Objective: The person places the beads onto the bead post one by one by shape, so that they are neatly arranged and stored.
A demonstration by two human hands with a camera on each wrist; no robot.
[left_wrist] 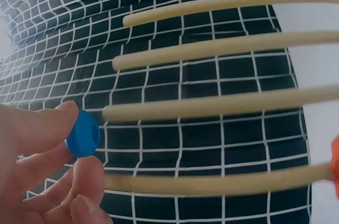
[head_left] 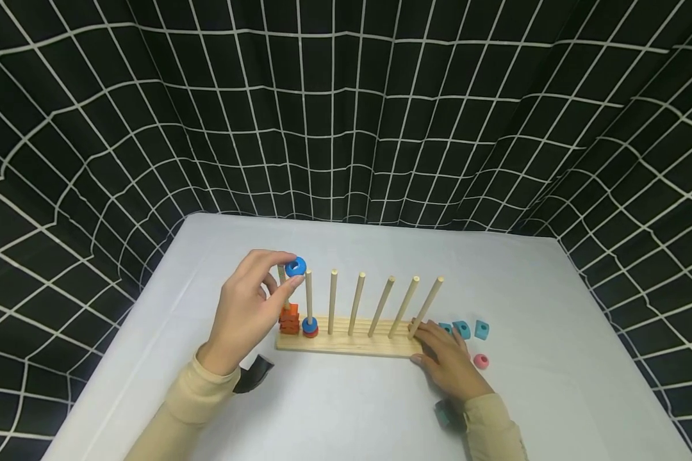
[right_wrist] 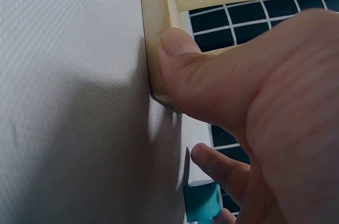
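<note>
My left hand (head_left: 248,307) pinches a round blue bead (head_left: 296,267) between thumb and fingers, its hole showing. The bead is close to the top of the second peg (head_left: 309,294) from the left, apart from it in the left wrist view. This peg stands on a wooden peg board (head_left: 346,344) with a row of several upright pegs. Low on it, a blue bead (head_left: 309,324) lies over a red one. Orange-red pieces (head_left: 289,320) are stacked on the leftmost peg. At the board's right end, my right hand (head_left: 446,358) grips the base, its thumb (right_wrist: 180,57) on the front edge.
Teal blocks (head_left: 481,330) with holes lie on the white table (head_left: 553,384) beyond the right hand, with a pink bead (head_left: 481,361) nearer. A dark wrist device (head_left: 255,373) shows beside the left sleeve. Black cloth (head_left: 346,115) with a white grid hangs behind the table.
</note>
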